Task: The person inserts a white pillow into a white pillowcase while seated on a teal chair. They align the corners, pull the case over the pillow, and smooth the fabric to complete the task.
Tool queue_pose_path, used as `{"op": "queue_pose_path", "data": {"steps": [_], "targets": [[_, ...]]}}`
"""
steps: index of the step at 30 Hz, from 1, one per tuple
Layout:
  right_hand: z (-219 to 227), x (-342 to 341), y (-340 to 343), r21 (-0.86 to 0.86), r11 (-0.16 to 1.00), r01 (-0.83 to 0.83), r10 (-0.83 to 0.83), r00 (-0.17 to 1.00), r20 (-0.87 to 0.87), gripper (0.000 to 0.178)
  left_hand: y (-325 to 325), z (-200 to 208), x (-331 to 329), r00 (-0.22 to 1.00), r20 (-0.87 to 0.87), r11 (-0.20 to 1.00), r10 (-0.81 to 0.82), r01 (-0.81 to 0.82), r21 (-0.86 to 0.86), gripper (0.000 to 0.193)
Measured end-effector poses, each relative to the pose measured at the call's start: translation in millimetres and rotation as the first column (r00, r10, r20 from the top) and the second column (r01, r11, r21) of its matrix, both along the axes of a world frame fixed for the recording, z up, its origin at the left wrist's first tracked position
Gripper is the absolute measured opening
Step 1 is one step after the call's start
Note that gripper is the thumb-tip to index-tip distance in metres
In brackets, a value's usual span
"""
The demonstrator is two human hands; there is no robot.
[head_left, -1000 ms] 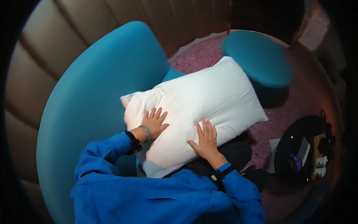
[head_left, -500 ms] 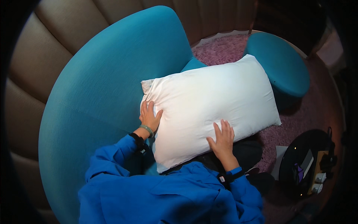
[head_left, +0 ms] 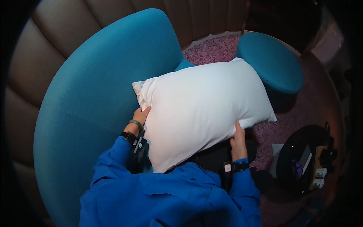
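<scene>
A plump white pillow [head_left: 204, 102] lies across my lap, its far right end close to a teal stool. My left hand [head_left: 140, 115] grips its left edge, the thumb on top and the other fingers hidden beneath. At the near right edge, my right hand [head_left: 238, 142] has hold of the pillow too, thumb pressed into the fabric and fingers out of sight under it. Creases run from the thumb of the right hand. The pillow's far left corner shows a folded, gathered hem. A bracelet and dark wrist straps are on my wrists, below blue sleeves.
A curved teal sofa [head_left: 87, 87] wraps round my left side. Beyond the pillow stands the round teal stool [head_left: 270, 62] on a pinkish-purple rug [head_left: 211, 49]. At right, a round black table [head_left: 285, 166] bears a wooden tray [head_left: 317, 170], white cups and a purple item.
Both hands have gone from lying spread on top of the pillow to gripping its left and near right edges. The whole view has shifted slightly.
</scene>
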State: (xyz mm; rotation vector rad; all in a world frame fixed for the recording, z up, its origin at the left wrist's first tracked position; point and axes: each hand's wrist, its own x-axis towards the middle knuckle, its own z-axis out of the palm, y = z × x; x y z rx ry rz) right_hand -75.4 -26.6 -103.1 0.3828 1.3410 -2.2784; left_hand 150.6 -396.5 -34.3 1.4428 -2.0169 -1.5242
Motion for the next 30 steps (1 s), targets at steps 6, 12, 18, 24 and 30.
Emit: {"op": "queue_pose_path", "data": {"steps": [6,12,18,24,30], "targets": [[50.5,-42.6,47.0,-0.026,1.0,0.002,-0.008,0.975,-0.223,0.048,45.8,33.9,9.4,0.865,0.354,0.904,-0.356,0.415,-0.105,0.044],[14.5,-36.6,76.1,0.464,0.844,0.269,-0.1,0.929,-0.356,0.055,82.3,74.3,-2.7,0.912,0.315,0.605,-0.262,0.409,-0.683,0.039],[64.5,-23.1,35.2,0.661,0.679,0.32,0.427,0.561,-0.71,0.059,94.5,51.2,-76.1,0.76,0.469,0.368,-0.45,0.636,-0.678,0.063],[77.1,-0.2,-7.9,0.849,0.311,0.427,0.845,0.284,-0.452,0.06,72.9,28.4,-80.7,0.612,0.671,0.455,-0.419,0.781,-0.427,0.071],[42.3,-9.2,-2.7,0.845,0.301,0.441,0.826,0.322,-0.462,0.06,18.2,-15.8,-36.8,0.566,0.737,0.685,-0.369,0.702,-0.196,0.074]]}}
